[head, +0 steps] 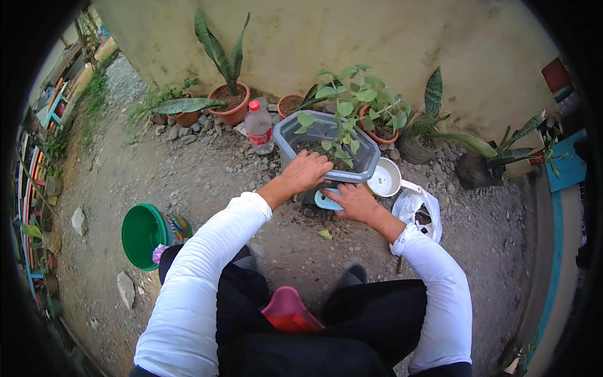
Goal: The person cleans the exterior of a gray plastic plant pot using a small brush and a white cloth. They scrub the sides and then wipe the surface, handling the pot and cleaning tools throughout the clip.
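A grey octagonal plastic planter (293, 136) stands before me, with dark soil and a leafy green plant (346, 127) in it. My left hand (308, 170) grips its near rim, fingers over the edge and towards the soil. Just below that rim, my right hand (354, 201) holds a light-blue oval scrubber (328, 200) against the planter's near side. The scrubber's underside is hidden. To the right of the planter sits a white dipper (382, 178) with a handle, close to my right hand. A white plastic bag (409, 203) lies beside my right wrist.
A green bucket (143, 235) stands at left, a pink cloth at its rim. A red-capped plastic bottle (258, 128), potted snake plants (231, 110) and stones line the wall (377, 37). Between my legs is a pink plastic object (287, 306). A teal-edged ledge (556, 245) runs along the right.
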Tool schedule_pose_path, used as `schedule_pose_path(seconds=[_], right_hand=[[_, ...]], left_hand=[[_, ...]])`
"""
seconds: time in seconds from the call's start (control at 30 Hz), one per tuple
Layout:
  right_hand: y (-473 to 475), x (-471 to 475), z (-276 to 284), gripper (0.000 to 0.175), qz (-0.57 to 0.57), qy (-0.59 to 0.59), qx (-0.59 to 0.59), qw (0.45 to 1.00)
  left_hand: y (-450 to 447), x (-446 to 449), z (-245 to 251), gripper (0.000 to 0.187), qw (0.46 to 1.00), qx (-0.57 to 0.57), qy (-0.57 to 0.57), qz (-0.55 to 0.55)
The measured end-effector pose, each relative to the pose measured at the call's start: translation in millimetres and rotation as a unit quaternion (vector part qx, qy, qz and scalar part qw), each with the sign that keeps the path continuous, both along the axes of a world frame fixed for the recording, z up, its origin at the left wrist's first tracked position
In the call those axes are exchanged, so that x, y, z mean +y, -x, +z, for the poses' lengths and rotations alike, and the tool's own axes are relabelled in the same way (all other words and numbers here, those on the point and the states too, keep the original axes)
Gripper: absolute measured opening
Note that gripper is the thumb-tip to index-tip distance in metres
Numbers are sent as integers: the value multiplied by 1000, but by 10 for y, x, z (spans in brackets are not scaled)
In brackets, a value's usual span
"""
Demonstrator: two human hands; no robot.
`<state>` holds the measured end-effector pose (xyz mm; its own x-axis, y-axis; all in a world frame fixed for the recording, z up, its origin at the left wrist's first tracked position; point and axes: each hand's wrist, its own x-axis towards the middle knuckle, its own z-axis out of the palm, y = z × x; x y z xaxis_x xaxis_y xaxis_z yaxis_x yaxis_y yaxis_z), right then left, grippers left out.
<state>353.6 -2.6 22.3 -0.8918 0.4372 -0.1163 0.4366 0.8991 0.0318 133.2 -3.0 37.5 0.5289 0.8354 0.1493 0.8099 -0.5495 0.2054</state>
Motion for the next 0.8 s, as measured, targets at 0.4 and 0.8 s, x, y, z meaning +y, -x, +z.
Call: schedule_pose_path(seconds=[0.4,0.8], right_hand=[[-72,40,240,81,-61,46,103,992],[37,-803,-672,82,-351,57,399,845]], left_hand=[[166,126,335,44,989,-115,57,79],[-129,44,410,46,981,-148,83,91]])
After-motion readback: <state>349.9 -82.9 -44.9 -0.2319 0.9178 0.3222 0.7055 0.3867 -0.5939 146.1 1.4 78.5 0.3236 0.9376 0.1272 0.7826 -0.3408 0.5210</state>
